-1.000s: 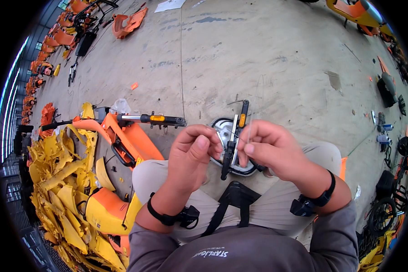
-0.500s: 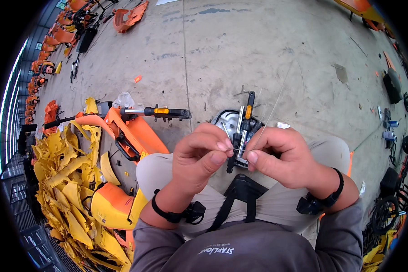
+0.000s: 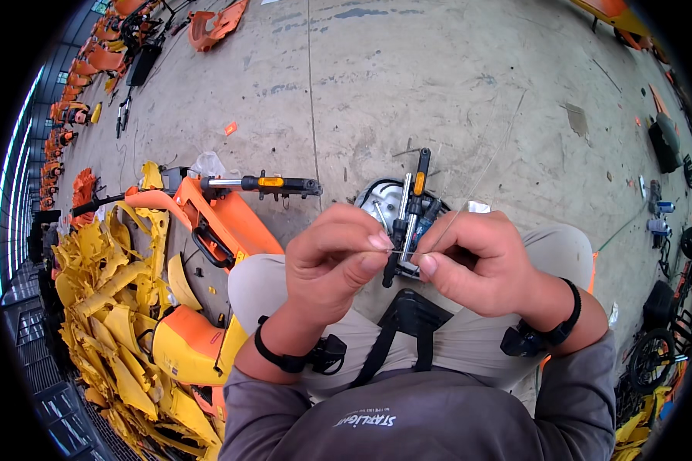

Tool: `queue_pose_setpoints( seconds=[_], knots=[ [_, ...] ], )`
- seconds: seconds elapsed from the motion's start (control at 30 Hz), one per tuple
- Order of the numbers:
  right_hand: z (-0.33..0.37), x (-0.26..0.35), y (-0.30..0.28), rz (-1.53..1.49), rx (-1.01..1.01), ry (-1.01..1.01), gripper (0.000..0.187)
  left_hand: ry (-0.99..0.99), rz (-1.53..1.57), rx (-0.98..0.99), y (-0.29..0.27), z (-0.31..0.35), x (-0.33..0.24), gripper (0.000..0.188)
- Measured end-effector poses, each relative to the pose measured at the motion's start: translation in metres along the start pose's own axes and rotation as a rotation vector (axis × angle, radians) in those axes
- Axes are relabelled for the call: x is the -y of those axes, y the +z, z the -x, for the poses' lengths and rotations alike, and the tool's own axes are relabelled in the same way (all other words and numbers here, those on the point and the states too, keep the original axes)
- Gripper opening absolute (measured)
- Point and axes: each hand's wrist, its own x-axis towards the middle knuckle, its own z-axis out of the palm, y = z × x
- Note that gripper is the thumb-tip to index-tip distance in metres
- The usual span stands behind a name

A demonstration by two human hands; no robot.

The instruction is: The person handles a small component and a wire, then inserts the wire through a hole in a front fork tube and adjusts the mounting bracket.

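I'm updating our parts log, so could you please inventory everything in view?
thin strand: one, greyish, centre
rods: several, black and silver, centre
rounded part: one, silver, beneath them
frame section: one, orange, left
plastic pieces: many, yellow, piled left
loose panel: one, orange, upper left
vehicle bodies: several, mostly orange, upper corners
cans: two, blue and silver, right
wheel: at least one, black, lower right
left hand: one, bare, centre
right hand: one, bare, centre

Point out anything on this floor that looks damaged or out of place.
The heap of yellow plastic pieces at the left looks damaged: many edges are jagged, and the pieces lie jumbled together. Toward the top left, an orange panel lies loose on the concrete, detached from any vehicle.
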Motion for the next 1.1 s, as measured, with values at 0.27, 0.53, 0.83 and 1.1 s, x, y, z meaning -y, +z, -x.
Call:
queue_pose_setpoints(
  seconds=[0.27,0.53,0.83,1.1],
  knots=[
    [-0.0004,0.0009,0.0020,0.044,-0.005,-0.021,0.007,0.035,-0.108,0.006,-0.0013,0.0005,-0.0015,0.016],
    [0.0003,-0.0004,0.0017,0.046,-0.011,-0.022,0.008,0.030,-0.116,0.017,-0.0017,-0.0003,-0.0014,0.017],
    [0.0008,-0.0003,0.0018,0.039,-0.026,-0.036,0.008,0.098,-0.209,0.011,-0.0006,-0.0026,-0.0028,0.016],
    [0.0008,0.0019,0.0026,0.059,-0.035,-0.061,0.008,0.247,-0.447,0.086,-0.0028,-0.0057,-0.0075,0.018]
  ],
)
